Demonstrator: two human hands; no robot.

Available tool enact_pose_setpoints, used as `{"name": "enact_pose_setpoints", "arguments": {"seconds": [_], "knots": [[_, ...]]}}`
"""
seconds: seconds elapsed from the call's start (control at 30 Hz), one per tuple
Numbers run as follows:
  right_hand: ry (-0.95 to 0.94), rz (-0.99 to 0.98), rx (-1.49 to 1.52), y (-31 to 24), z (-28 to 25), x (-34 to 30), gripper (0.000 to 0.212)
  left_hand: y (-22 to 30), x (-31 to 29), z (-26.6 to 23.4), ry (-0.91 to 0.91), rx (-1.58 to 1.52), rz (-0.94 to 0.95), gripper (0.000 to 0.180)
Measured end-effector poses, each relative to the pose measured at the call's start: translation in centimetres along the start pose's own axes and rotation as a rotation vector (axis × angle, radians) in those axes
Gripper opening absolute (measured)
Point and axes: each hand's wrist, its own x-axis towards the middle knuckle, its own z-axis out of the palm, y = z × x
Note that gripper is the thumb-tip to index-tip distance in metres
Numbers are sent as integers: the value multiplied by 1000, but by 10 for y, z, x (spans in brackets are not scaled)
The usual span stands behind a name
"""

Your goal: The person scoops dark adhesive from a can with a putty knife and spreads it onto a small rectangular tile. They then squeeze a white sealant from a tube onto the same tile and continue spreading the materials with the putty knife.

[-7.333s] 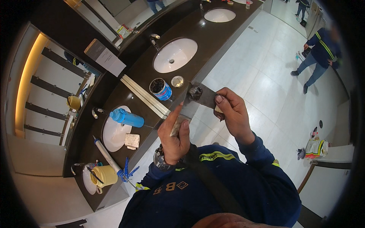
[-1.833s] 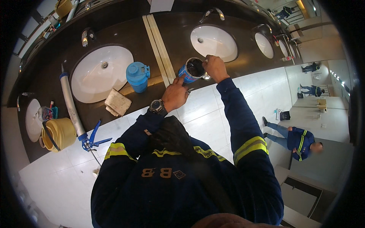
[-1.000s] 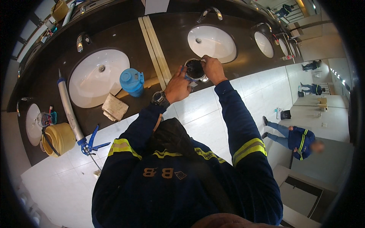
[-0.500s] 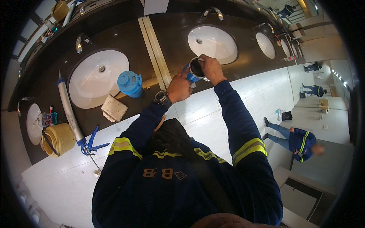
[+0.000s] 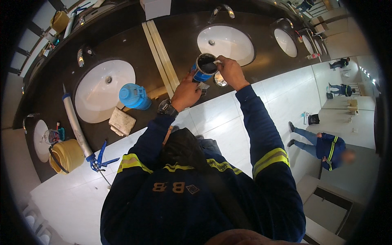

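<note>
My left hand (image 5: 187, 94), with a watch on its wrist, is closed around the lower side of a blue can (image 5: 199, 76) at the counter's front edge. The can leans with its mouth toward me, showing dark grey contents and a smeared rim. In my right hand (image 5: 232, 72) a small pale tool (image 5: 218, 62) is pinched, its far end dipping into the can's mouth. I cannot make out the tool's exact kind. A shiny round metal piece (image 5: 220, 79) lies just right of the can. Below it, a small crumpled silvery scrap (image 5: 203, 86) shows by my left fingers.
On the dark counter (image 5: 118, 43), a blue shaker bottle (image 5: 134, 96) and a stained whitish block (image 5: 122, 121) stand near a white sink (image 5: 105, 90). Farther left are a caulking gun (image 5: 77, 126) and a yellow bucket (image 5: 69, 156). Pale strips (image 5: 160, 57) cross the counter. Another person (image 5: 320, 147) stands right.
The can's mouth now faces more toward me, showing more of its inside. My right hand has shifted slightly right, drawing the pale tool toward the rim. The whole view has turned a little.
</note>
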Motion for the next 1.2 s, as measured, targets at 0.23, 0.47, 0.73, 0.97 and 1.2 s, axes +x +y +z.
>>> {"name": "enact_pose_setpoints", "arguments": {"seconds": [0.23, 0.47, 0.73, 0.97, 1.2], "knots": [[26, 0, -38, 16, 0, 25, 19, 12, 13, 14, 93, -4, 11, 45], [-74, -170, 16, 28, 11, 49, 22, 8, 41, 15, 157, 80, -62, 41], [-97, -323, 146, 51, 25, 67, 23, 38, 44, 20, 116, 296, -177, 28], [-72, -340, 205, 60, 23, 75, 23, 50, 49, 23, 144, 410, -174, 27], [-124, -370, 265, 58, 22, 80, 24, 58, 51, 28, 143, 456, -184, 28]]}}
